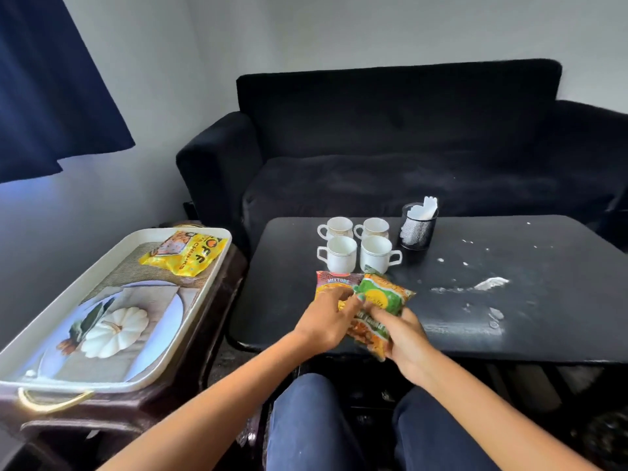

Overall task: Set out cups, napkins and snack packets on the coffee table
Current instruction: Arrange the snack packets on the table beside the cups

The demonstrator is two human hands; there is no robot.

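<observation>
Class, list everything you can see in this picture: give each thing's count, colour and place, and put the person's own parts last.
cups: four, white, grouped on the coffee table
coffee table: one, black, in front of the sofa
mesh holder: one, black, right of the cups, with white napkins inside
green packet: one, green and orange, held at the table's near edge
red packet: one, red and orange, lying in front of the cups
yellow packet: one, yellow, on the tray
tray: one, cream with a pumpkin picture, on the side table
sofa: one, black, behind the table
curtain: one, dark blue, upper left
left hand: touching the red packet
right hand: gripping the green packet
</observation>
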